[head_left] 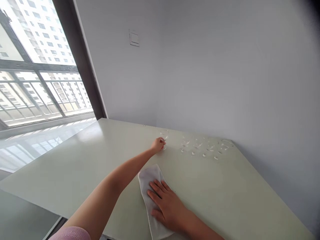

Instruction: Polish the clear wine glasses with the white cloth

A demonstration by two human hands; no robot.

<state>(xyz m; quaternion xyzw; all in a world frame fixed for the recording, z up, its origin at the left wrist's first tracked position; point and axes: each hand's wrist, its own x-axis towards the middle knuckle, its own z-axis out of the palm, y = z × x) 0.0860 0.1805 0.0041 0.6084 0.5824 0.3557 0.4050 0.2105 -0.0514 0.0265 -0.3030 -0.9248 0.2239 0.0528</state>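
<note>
My left hand is stretched far across the table, its fingers closed around the stem of a clear stemmed glass. The bowl shows above my fingers and part of the foot below them. Nearer to me, my right hand lies flat with its fingers apart on a white cloth. That cloth is spread on the pale green table. To the right of the held glass stands a group of several clear glasses, their outlines faint against the tabletop.
Behind the table rises a grey wall with a white switch. A large window with a dark frame is at the left, over a shiny floor. The table's far edge runs close along the wall.
</note>
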